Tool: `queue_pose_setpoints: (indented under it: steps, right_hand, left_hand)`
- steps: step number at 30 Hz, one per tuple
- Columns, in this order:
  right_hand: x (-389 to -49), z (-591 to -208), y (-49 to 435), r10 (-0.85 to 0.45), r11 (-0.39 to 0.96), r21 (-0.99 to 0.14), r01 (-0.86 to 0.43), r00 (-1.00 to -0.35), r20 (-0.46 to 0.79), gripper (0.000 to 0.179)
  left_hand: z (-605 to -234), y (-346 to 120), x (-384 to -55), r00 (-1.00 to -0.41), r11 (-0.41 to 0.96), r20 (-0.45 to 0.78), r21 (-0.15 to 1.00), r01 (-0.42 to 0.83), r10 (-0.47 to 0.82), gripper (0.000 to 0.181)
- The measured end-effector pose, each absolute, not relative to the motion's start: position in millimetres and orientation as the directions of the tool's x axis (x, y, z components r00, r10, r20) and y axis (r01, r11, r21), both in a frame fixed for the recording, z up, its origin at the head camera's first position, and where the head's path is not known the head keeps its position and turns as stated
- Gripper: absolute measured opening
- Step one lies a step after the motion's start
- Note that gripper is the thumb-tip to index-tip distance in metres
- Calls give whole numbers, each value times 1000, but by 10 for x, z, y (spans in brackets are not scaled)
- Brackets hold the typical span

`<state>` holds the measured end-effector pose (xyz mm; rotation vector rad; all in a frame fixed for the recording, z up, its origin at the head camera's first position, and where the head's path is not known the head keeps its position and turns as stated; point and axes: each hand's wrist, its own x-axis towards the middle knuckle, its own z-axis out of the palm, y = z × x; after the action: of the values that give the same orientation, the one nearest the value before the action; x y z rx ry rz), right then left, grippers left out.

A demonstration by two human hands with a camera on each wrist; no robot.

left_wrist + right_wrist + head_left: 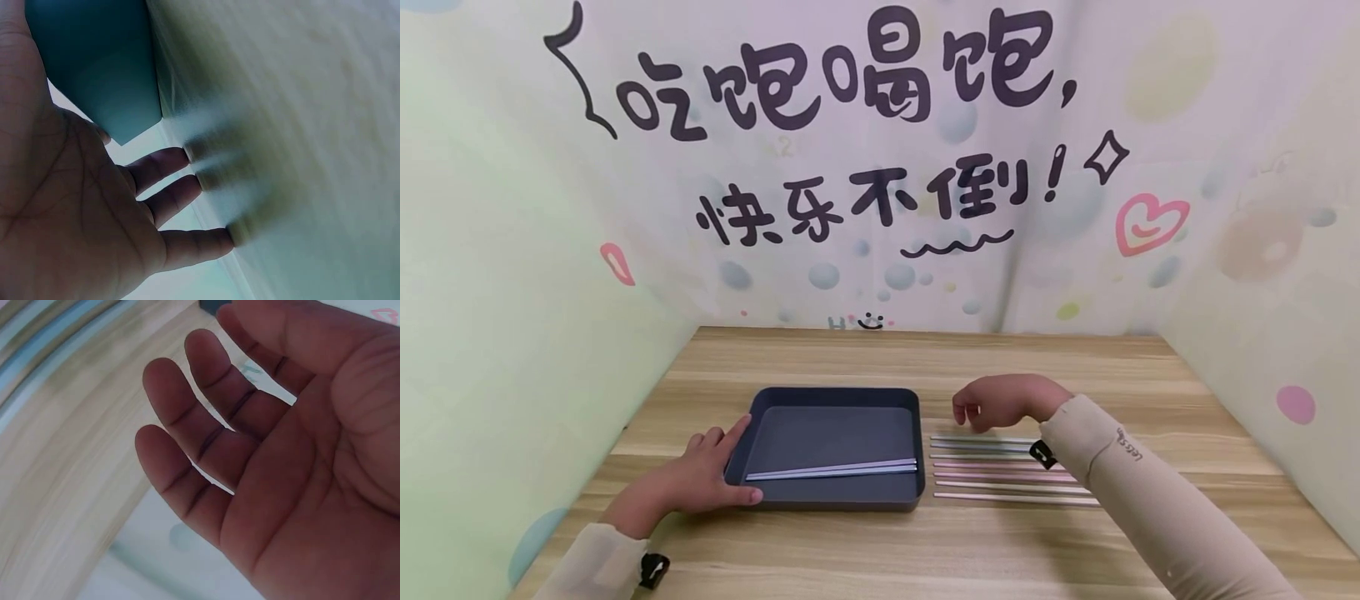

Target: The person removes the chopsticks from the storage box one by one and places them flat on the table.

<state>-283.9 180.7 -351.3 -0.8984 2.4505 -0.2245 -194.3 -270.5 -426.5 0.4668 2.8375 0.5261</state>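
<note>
A dark blue-grey rectangular tray (827,433) lies on the table with a pair of pale chopsticks (850,467) inside, slightly slanted. At its left side, my left hand (703,475) touches the tray with thumb and index finger spread along the rim near the front corner. In the left wrist view the other fingers (172,197) extend down to the tabletop. My right hand (1000,402) hovers beyond a row of several chopsticks (970,466) to the right of the tray. Its fingers (172,394) are loosely bent and hold nothing.
The wood-grain table (880,550) is bounded by a printed backdrop (880,283) behind and fabric walls at both sides. The right sleeve (1157,500) covers the right ends of some chopsticks in the row.
</note>
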Motion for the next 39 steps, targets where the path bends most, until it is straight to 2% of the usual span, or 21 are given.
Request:
queue_pose_setpoints:
  steps: [15, 29, 39]
  right_hand:
    - [-2872, -3506, 1574, -678, 732, -398, -552, -643, -355, 16]
    - [-2889, -3442, 1373, -791, 570, -574, -588, -582, -188, 16]
    - [-2870, -3551, 1081, -797, 542, -611, -577, -583, -157, 16]
  left_hand:
    - [-4286, -2706, -1955, -927, 888, -161, 380, 259, 339, 116]
    - [-4307, -2721, -1963, -929, 889, -155, 378, 258, 336, 118]
    - [-4302, -2724, -1961, -927, 885, -139, 375, 275, 347, 116]
